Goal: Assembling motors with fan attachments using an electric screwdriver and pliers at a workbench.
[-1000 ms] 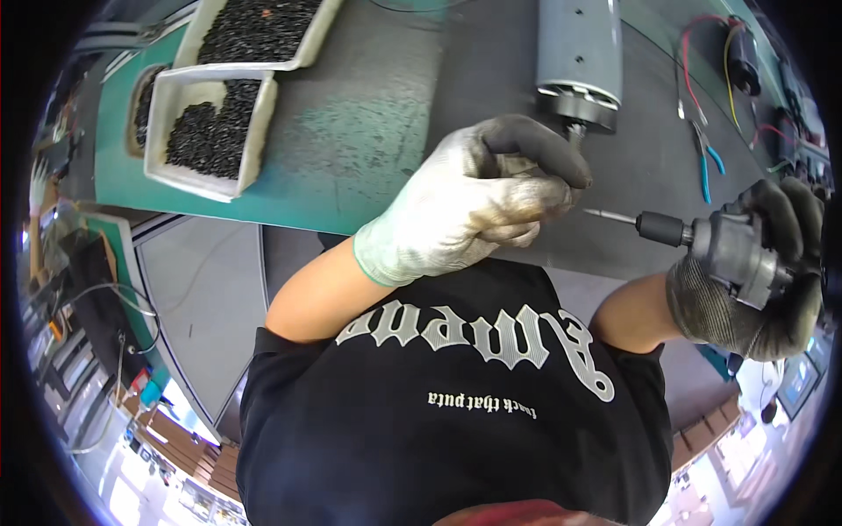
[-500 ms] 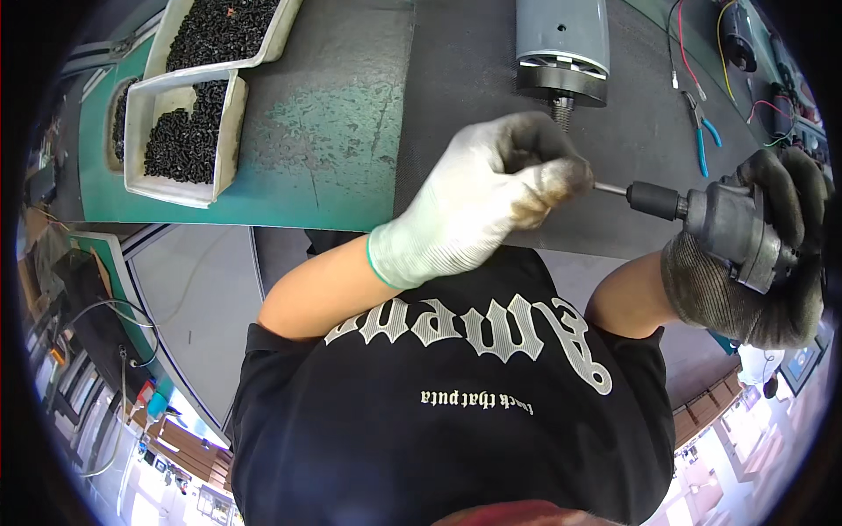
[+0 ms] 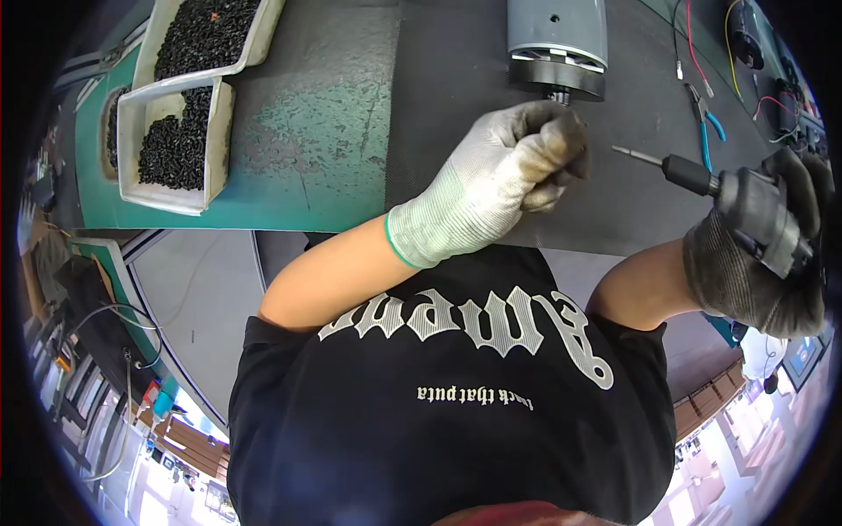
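My left hand point(image 3: 517, 167), in a white glove with dark-stained fingertips, is closed just in front of a grey cylindrical motor point(image 3: 557, 31). Its curled fingers hide whatever they hold, if anything, and overlap the end of the motor's threaded shaft point(image 3: 557, 94). My right hand point(image 3: 759, 272), in a dark grey glove, grips a power screwdriver point(image 3: 759, 210) at the right. The screwdriver's thin metal bit point(image 3: 638, 155) points left toward my left hand, with a gap between them.
Two white bins point(image 3: 217, 145) of small black parts stand on the green mat point(image 3: 298, 158) at the left. Blue-handled pliers point(image 3: 704, 123) lie beyond the screwdriver. Further right are black motors point(image 3: 745, 35) with loose coloured wires.
My left hand has risen toward the motor's shaft. The screwdriver has drawn back right, and its bit, earlier at my left fingertips, is now apart from them.
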`<state>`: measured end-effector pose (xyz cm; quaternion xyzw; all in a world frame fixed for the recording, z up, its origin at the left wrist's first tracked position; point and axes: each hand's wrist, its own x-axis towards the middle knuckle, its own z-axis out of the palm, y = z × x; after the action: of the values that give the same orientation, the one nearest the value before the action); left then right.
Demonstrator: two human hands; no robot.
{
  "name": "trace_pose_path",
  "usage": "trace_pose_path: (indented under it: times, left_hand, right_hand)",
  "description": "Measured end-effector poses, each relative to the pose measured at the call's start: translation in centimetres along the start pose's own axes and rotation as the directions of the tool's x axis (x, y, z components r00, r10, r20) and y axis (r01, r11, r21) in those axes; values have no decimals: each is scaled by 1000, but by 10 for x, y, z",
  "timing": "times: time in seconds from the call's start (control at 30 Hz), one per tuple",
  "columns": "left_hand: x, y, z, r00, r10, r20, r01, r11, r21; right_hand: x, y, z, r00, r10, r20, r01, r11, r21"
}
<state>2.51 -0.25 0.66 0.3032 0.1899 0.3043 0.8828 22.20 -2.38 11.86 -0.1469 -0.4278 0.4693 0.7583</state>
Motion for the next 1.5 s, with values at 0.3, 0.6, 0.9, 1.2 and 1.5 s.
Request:
trace_pose_path:
  times: [0.3, 0.6, 0.9, 1.2, 1.5]
  left_hand:
    - [1, 7, 9, 994, -45, -95, 43, 999, -23]
    - [3, 5, 21, 974, 125, -187, -75, 965, 250]
    - [2, 2, 13, 992, -12, -128, -8, 988, -154]
    - [1, 0, 21, 967, -7, -254, 1, 1000, -28]
    - [-3, 2, 11, 936, -337, -100, 292, 903, -315]
  right_hand:
    - [-1, 7, 5, 997, -20, -78, 23, 999, 35]
    - [-4, 26, 16, 995, 53, -90, -46, 995, 88]
    - [-9, 20, 5, 986, 126, -113, -109, 984, 143]
    - [-12, 16, -4, 972, 199, -124, -173, 966, 195]
    - [-13, 17, -12, 951, 280, -128, -242, 937, 253]
